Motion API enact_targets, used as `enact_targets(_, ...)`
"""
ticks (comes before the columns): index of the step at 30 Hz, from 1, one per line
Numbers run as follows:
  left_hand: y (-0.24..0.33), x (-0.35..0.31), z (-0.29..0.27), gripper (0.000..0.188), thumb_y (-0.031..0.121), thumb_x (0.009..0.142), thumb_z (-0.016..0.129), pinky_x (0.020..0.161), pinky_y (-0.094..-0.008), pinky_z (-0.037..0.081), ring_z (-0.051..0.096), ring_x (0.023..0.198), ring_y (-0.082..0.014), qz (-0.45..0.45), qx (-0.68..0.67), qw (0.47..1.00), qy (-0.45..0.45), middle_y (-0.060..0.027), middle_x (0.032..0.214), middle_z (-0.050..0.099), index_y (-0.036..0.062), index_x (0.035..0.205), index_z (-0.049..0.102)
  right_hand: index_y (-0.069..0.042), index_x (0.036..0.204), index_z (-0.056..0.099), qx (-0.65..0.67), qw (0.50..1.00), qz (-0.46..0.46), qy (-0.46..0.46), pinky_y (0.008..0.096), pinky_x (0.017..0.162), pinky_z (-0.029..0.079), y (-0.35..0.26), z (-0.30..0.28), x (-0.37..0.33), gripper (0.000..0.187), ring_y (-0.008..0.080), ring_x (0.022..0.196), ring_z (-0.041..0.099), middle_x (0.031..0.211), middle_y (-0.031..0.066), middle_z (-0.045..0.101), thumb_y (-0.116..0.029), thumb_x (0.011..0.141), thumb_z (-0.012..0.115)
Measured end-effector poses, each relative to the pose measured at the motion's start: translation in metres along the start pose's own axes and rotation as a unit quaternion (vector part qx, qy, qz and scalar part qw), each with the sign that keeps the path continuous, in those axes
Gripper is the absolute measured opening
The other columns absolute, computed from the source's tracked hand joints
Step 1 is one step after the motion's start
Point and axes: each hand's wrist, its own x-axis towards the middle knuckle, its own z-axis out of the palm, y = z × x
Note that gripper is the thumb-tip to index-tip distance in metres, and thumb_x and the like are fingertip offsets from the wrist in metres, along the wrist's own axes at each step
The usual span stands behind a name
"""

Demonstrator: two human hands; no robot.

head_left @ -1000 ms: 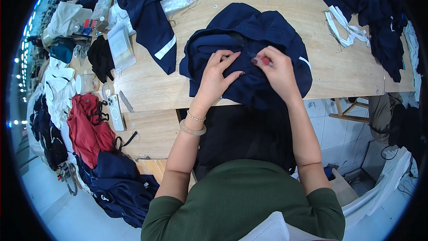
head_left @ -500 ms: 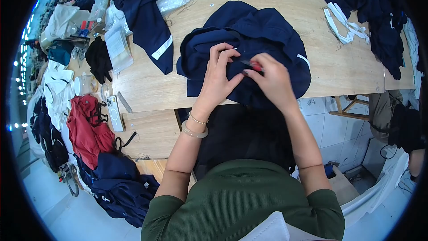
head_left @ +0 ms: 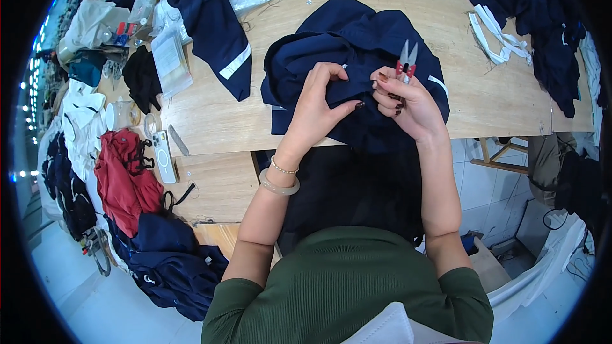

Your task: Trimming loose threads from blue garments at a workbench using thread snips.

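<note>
A navy blue garment [head_left: 357, 35] lies bunched on the table in front of me. My left hand [head_left: 319, 105] rests on its near left part, with fingers curved and the thumb set apart from them. Dark cloth shows in the gap between thumb and fingertips. Over the right part of the garment, my right hand [head_left: 411, 105] is turned partly palm up, its fingers closed around a pair of red-handled thread snips [head_left: 408, 64]. The snips' two pointed blades stand apart and point away from me.
More navy clothing with white strips [head_left: 213, 32] lies at the far left, and another navy pile [head_left: 526, 0] at the far right beside white bands [head_left: 497, 41]. A phone [head_left: 164, 156], a red bag [head_left: 124, 181] and a plastic packet [head_left: 171, 64] are on the left.
My right hand has lifted off the cloth, moved right and rotated, so the snips now point away from me. My left hand stays on the garment, its thumb and fingers a little wider apart.
</note>
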Motion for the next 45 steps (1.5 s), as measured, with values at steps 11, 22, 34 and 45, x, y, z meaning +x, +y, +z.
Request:
enact_targets(11,-0.017,0.003,0.0,0.039,-0.004,0.067,0.073,0.088,-0.0342,0.043,0.052,0.094,-0.026,0.005,-0.002,1.0,-0.018,-0.0081,0.101,0.053,0.0045,0.1,0.054,0.004,0.103,0.059,0.174,0.98,-0.081,-0.048,0.0216,0.047,0.022,0.014,-0.015,-0.011,0.018,0.0048,0.052,0.032,0.07,-0.001,0.048,-0.012,0.096,0.056)
enact_targets(22,0.032,0.008,-0.001,0.027,0.01,0.071,0.08,0.089,-0.0338,0.043,0.056,0.097,-0.0244,0.098,0.109,0.987,0.064,-0.0051,0.099,0.057,0.0069,0.094,0.068,0.002,0.098,0.066,-0.088,0.996,-0.009,0.034,0.021,0.047,0.021,-0.014,0.011,-0.015,0.021,0.0032,0.051,0.033,0.062,-0.0053,0.042,-0.018,0.095,0.059)
enact_targets(34,0.017,0.029,-0.003,0.006,-0.001,0.083,0.067,0.068,-0.0235,0.051,0.065,0.074,-0.0134,0.002,-0.015,1.0,-0.018,-0.0065,0.083,0.067,-0.0023,0.089,0.068,-0.008,0.099,0.058,-0.302,0.926,-0.16,0.157,0.021,0.061,0.035,-0.017,-0.004,-0.027,0.019,0.0062,0.069,0.045,0.079,-0.0036,0.051,-0.027,0.098,0.059)
enact_targets(45,0.016,0.03,0.002,0.006,0.002,0.09,0.062,0.063,-0.0218,0.046,0.057,0.069,-0.009,-0.045,-0.039,0.997,-0.039,-0.0042,0.08,0.064,-0.0017,0.094,0.064,-0.001,0.086,0.065,-0.575,0.759,-0.236,0.191,0.0307,0.073,0.046,-0.013,-0.004,-0.028,0.019,0.0212,0.08,0.057,0.083,0.006,0.06,-0.013,0.077,0.076)
